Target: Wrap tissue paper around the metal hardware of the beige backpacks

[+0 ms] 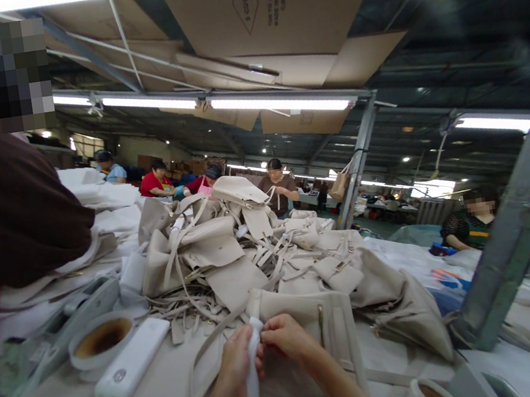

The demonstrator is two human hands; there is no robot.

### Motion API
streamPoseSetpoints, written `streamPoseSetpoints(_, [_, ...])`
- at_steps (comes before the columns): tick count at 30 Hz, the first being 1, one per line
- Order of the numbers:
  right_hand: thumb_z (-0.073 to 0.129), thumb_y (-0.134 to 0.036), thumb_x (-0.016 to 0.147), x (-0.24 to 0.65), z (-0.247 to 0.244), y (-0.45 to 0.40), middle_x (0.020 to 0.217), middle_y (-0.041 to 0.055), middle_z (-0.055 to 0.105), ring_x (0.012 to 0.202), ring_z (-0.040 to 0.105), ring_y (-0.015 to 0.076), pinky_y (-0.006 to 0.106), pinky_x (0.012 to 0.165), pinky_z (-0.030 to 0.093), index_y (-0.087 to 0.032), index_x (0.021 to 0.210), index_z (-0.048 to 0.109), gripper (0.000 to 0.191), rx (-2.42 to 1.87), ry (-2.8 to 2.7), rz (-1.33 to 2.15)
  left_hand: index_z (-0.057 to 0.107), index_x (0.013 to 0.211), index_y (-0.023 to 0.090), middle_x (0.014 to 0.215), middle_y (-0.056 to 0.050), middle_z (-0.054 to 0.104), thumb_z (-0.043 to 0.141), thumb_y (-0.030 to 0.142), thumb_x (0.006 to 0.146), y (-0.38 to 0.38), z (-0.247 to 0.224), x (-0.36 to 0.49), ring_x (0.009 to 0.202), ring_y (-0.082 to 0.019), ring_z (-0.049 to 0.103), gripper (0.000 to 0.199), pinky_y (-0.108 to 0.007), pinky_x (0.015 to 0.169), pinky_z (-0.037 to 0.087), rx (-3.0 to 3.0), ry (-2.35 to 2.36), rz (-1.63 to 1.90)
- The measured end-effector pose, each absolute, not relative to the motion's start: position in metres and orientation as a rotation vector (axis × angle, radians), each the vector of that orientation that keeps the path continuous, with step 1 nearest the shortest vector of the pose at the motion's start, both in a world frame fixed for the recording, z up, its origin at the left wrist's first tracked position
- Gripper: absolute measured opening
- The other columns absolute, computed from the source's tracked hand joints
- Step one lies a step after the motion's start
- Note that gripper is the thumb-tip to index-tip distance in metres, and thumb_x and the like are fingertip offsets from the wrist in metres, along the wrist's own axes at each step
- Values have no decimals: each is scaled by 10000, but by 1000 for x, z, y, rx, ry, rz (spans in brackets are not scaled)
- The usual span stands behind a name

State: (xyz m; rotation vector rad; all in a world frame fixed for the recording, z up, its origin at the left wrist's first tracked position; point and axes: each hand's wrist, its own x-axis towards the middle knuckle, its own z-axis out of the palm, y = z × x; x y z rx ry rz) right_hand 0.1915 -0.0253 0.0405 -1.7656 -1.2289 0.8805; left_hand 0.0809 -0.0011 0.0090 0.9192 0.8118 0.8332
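My left hand [236, 360] is closed around a narrow white strip [253, 374], perhaps paper or soft wrapping, that hangs down past the palm. Right beside it, my right hand [287, 338] pinches close to the strip's upper part; what lies between its fingertips is too small to make out. Both hands are in front of a beige handbag [297, 302] with a gold-coloured zip [321, 324] on its face. The bag's lower part is partly hidden behind my right forearm. A beige strap [206, 338] runs to the left of my hands.
A big heap of beige bags and straps [213, 252] rises ahead. On the left stand a tub of brown liquid [101, 340] and a white corded device [132, 358]. A second tub [433, 395] is front right, near a metal post [511, 236]. A co-worker [8, 195] is close at left.
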Motion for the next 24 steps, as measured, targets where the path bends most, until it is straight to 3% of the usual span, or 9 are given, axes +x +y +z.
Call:
streamPoseSetpoints(5, [537,-208,644,182,29,-19,469,-77,440,460,363,79,215,455,243,-177,588,546,65,-1643,-1189,759,542,742,200,437,65,498,589,584,703,-1,12,78,316,-69,381,389,-187,332,310,949,788,869])
streamPoseSetpoints(11, [497,-365,674,191,26,-32,650,5,621,512,506,147,258,481,349,-173,858,607,288,-1584,-1154,662,529,704,204,434,66,497,567,648,678,6,18,73,317,-68,367,446,-194,322,330,1017,777,897])
streamPoseSetpoints(16, [534,-409,703,195,32,-51,612,24,605,624,528,179,292,601,374,-186,634,631,253,-1633,-1187,347,537,706,204,433,59,513,545,630,699,7,21,73,311,-79,386,426,-188,310,301,1070,792,909])
streamPoseSetpoints(21, [584,-619,677,178,35,-48,477,-26,456,463,326,100,268,464,223,-174,546,598,463,-1562,-1061,716,565,719,195,437,50,514,468,654,744,4,18,71,311,-98,422,470,-196,327,281,1274,769,976])
streamPoseSetpoints(24, [634,-710,617,172,34,-42,441,-19,465,446,336,87,258,456,212,-165,493,566,563,-1525,-1084,767,572,731,196,450,38,523,415,637,783,2,15,69,326,-123,451,471,-219,348,308,1391,773,1010])
